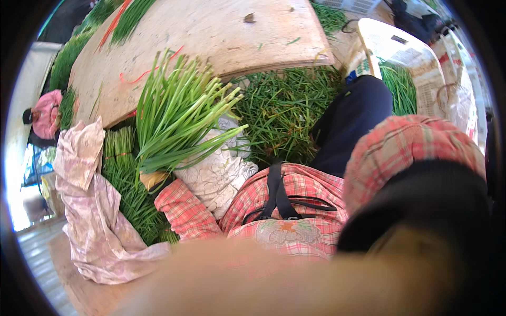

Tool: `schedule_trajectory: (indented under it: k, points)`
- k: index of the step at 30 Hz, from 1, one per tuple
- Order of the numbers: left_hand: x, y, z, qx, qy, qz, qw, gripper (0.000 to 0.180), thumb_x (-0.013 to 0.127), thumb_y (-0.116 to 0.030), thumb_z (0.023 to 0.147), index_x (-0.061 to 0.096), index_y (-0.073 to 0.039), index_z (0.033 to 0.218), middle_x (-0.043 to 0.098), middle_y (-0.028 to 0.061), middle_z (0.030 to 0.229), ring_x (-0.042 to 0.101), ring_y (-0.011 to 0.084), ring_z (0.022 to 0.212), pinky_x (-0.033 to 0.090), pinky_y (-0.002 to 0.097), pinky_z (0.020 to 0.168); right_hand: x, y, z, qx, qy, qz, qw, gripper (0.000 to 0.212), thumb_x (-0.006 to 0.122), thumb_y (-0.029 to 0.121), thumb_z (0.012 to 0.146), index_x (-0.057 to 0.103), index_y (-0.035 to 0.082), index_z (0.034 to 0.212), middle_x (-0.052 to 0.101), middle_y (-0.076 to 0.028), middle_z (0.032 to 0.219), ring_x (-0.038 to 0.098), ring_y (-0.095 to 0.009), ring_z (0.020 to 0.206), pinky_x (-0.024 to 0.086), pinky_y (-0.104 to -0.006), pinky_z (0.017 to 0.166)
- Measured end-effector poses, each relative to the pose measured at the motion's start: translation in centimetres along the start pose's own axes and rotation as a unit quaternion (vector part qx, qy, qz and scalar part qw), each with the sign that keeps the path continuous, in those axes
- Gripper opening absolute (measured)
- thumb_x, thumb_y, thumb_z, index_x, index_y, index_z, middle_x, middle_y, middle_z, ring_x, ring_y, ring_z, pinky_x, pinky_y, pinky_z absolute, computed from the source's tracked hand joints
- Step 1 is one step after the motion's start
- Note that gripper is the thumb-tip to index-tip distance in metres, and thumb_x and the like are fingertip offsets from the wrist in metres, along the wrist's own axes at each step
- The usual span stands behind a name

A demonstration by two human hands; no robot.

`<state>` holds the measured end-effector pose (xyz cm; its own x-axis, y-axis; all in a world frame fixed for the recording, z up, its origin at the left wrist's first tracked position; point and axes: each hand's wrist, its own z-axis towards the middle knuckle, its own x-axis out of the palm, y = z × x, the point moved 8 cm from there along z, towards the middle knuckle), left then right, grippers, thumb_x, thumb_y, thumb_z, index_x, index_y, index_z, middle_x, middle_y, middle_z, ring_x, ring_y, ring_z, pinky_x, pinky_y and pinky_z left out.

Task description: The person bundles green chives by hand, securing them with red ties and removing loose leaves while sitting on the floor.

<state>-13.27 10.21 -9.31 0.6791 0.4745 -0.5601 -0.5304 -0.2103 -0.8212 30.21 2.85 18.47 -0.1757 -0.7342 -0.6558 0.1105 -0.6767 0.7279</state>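
Note:
My left hand [153, 181], in a tan glove, is closed round the leafy end of a loose bunch of green chives [179, 113]. The pale cut ends fan upward and to the right, over a patterned whitish cloth [221, 174] on my lap. My right hand [295, 282] is raised very close to the camera, a large tan blur along the lower edge. Its fingers cannot be made out. Beside my left hand stands a tied bundle of chives [119, 147], with more greens below it.
A wooden board [211, 34] spans the far side, with a red tie [138, 79] on it. Loose leaves [284, 110] heap before my knee [363, 105]. At right stands a white plastic crate [421, 68] with greens. A pinkish cloth [95, 210] drapes at left; another person [46, 113] sits beyond.

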Motion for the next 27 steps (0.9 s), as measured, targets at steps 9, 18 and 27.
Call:
schedule_trajectory:
  k: [9,18,27]
  points:
    - [4.4,-7.2,-2.3,0.026,0.102,0.389,0.915,0.041,0.059,-0.028,0.086,0.057,-0.008,0.121,0.058,0.0075,0.123,0.056,0.0208,0.111,0.043,0.0316,0.097,0.6,-17.4,-12.6,0.506,-0.299,0.083,0.805,0.018,0.067,0.014,0.082,0.064,0.001,0.093,0.063,-0.003,0.072,0.059,-0.009,0.068,0.048,-0.0257,0.060]
    - [2.7,-7.4,-3.9,0.079,-0.044,0.072,0.993,0.030,0.066,-0.025,0.081,0.065,-0.005,0.104,0.069,0.0054,0.099,0.066,0.0205,0.085,0.052,0.0313,0.075,4.0,-23.9,-3.2,0.297,-0.410,0.486,0.713,0.027,0.063,0.012,0.085,0.060,-0.001,0.109,0.065,-0.006,0.094,0.059,-0.010,0.076,0.046,-0.0222,0.067]
    - [3.1,3.1,-2.0,-0.014,-0.001,-0.374,0.927,0.041,0.038,-0.035,0.093,0.061,-0.006,0.109,0.063,0.0129,0.110,0.061,0.0273,0.094,0.051,0.0415,0.080,-2.6,-18.8,-12.3,0.446,-0.290,-0.109,0.839,0.045,0.071,0.027,0.080,0.060,-0.002,0.112,0.064,-0.011,0.102,0.061,-0.019,0.088,0.048,-0.0287,0.079]
